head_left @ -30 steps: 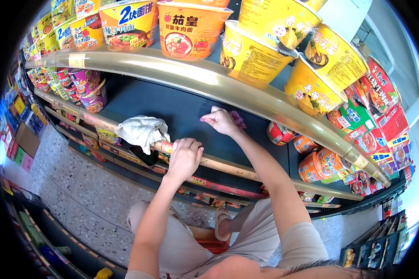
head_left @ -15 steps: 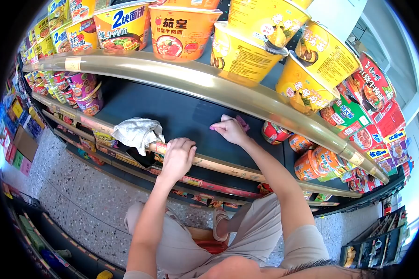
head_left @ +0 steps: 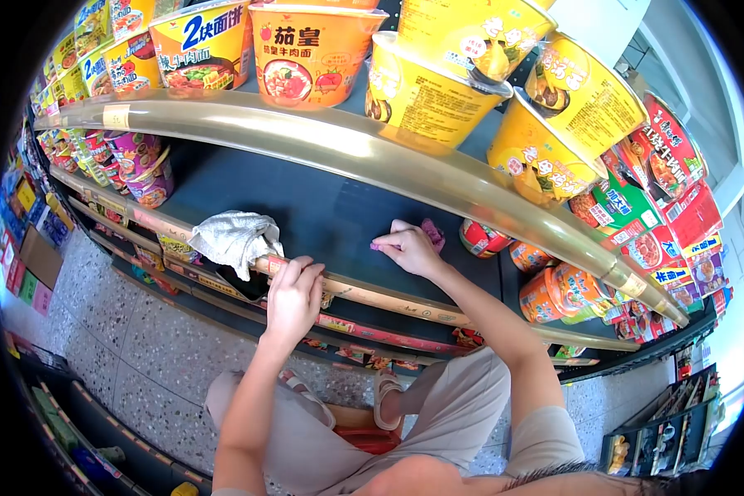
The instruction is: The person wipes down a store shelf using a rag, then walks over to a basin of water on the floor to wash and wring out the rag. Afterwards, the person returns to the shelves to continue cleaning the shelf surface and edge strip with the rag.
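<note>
My right hand [head_left: 413, 250] is closed on a crumpled purple cloth [head_left: 431, 235], which shows on both sides of the fist, low over the dark shelf board [head_left: 322, 202]. My left hand [head_left: 294, 296] has its fingers bent over the shelf's front edge strip [head_left: 364, 291], gripping it. Just left of that hand, a whitish rag [head_left: 238, 240] hangs over the same edge. Right of my right hand stands a red noodle cup [head_left: 483, 238].
A gold-coloured rail [head_left: 339, 140] curves above both hands, fronting an upper shelf of large noodle tubs [head_left: 312, 58]. Purple noodle cups [head_left: 146, 169] stand at the left, orange ones [head_left: 546, 293] at the right. A red stool [head_left: 368, 440] is beneath me.
My right hand has come slightly nearer to me with the purple cloth. My left hand has shifted a little left along the edge, towards the whitish rag. The view has moved slightly.
</note>
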`<action>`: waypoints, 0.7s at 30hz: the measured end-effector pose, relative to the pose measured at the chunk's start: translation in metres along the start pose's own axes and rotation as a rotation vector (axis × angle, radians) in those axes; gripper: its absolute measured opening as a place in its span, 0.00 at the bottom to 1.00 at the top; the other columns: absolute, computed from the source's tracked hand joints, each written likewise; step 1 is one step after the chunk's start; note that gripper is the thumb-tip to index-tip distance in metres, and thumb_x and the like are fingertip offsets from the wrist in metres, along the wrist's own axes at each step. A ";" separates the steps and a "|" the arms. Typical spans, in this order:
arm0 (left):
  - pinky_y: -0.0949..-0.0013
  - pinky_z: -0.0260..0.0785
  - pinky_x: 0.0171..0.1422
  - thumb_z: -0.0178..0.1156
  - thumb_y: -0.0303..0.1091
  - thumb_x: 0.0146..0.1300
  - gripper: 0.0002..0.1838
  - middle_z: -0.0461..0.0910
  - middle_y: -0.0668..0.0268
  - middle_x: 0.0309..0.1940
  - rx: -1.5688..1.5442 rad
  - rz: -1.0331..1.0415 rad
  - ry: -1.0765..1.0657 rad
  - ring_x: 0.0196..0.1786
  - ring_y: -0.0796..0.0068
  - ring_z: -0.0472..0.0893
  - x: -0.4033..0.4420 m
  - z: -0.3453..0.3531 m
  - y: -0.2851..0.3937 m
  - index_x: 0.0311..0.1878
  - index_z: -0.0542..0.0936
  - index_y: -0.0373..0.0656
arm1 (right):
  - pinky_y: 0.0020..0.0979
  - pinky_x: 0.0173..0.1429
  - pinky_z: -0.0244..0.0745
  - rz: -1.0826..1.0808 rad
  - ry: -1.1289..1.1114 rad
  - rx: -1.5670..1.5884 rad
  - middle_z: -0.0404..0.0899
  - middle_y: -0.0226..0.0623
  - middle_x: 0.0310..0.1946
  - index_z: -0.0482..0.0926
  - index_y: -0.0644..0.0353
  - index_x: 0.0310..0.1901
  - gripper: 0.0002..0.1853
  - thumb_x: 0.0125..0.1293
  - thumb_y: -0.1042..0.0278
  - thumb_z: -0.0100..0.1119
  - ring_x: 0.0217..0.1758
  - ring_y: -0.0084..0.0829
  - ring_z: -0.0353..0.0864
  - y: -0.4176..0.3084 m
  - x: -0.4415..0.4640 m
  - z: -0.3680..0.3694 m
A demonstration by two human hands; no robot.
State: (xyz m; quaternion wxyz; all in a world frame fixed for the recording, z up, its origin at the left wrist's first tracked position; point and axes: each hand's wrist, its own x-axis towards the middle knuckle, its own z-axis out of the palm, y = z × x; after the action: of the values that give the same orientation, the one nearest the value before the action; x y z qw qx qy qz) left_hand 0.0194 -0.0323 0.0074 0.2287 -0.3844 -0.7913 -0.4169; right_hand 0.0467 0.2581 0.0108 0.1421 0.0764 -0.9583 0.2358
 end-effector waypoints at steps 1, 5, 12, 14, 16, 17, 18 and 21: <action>0.56 0.72 0.55 0.62 0.24 0.59 0.12 0.79 0.56 0.48 -0.008 -0.011 -0.026 0.49 0.55 0.79 -0.004 0.001 0.000 0.47 0.82 0.36 | 0.39 0.38 0.73 0.012 0.013 -0.016 0.75 0.38 0.30 0.89 0.49 0.42 0.08 0.61 0.65 0.67 0.33 0.40 0.79 0.001 0.003 0.003; 0.55 0.72 0.58 0.65 0.23 0.56 0.24 0.72 0.49 0.60 -0.008 -0.030 -0.108 0.54 0.50 0.78 -0.021 0.005 -0.003 0.59 0.77 0.38 | 0.39 0.39 0.75 0.063 0.064 -0.075 0.76 0.38 0.31 0.89 0.48 0.41 0.07 0.61 0.63 0.67 0.36 0.41 0.81 -0.001 0.019 0.012; 0.50 0.66 0.66 0.70 0.28 0.53 0.36 0.64 0.45 0.65 0.090 -0.114 -0.013 0.64 0.42 0.70 -0.030 0.009 -0.009 0.66 0.69 0.38 | 0.40 0.38 0.75 0.040 0.178 -0.114 0.78 0.39 0.30 0.89 0.48 0.40 0.07 0.60 0.68 0.66 0.34 0.43 0.81 0.003 0.053 0.030; 0.50 0.65 0.67 0.71 0.29 0.53 0.37 0.64 0.46 0.65 0.099 -0.130 -0.017 0.64 0.41 0.70 -0.027 0.008 -0.012 0.67 0.68 0.37 | 0.40 0.39 0.76 0.065 0.168 -0.106 0.78 0.39 0.30 0.89 0.48 0.40 0.08 0.60 0.68 0.66 0.34 0.43 0.81 0.002 0.062 0.031; 0.50 0.65 0.67 0.71 0.30 0.52 0.37 0.64 0.46 0.65 0.093 -0.142 -0.029 0.64 0.41 0.70 -0.026 0.008 -0.014 0.67 0.68 0.38 | 0.40 0.39 0.76 0.109 0.154 -0.090 0.78 0.39 0.30 0.89 0.48 0.40 0.08 0.60 0.68 0.65 0.34 0.42 0.81 -0.002 0.071 0.033; 0.50 0.65 0.67 0.71 0.30 0.52 0.37 0.64 0.46 0.65 0.090 -0.147 -0.036 0.64 0.41 0.69 -0.026 0.008 -0.015 0.67 0.69 0.38 | 0.40 0.39 0.76 0.111 0.170 -0.086 0.78 0.39 0.31 0.89 0.48 0.40 0.08 0.60 0.68 0.65 0.35 0.42 0.81 -0.001 0.075 0.035; 0.50 0.65 0.67 0.71 0.30 0.52 0.37 0.65 0.47 0.65 0.100 -0.141 -0.039 0.64 0.41 0.70 -0.025 0.007 -0.016 0.66 0.69 0.38 | 0.40 0.40 0.76 0.114 0.185 -0.081 0.78 0.39 0.31 0.89 0.48 0.40 0.08 0.60 0.68 0.65 0.35 0.42 0.81 0.002 0.079 0.039; 0.50 0.66 0.66 0.71 0.30 0.52 0.36 0.66 0.48 0.64 0.118 -0.127 -0.048 0.63 0.42 0.70 -0.023 0.006 -0.017 0.65 0.70 0.38 | 0.40 0.40 0.76 0.081 0.226 -0.094 0.78 0.39 0.30 0.89 0.47 0.40 0.08 0.60 0.68 0.66 0.35 0.42 0.81 0.007 0.080 0.045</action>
State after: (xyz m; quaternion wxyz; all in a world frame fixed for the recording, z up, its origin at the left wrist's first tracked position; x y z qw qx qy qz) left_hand 0.0194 -0.0430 -0.0203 0.2048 -0.3292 -0.8426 -0.3739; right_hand -0.0411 0.2364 -0.0062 0.2431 0.0037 -0.9485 0.2031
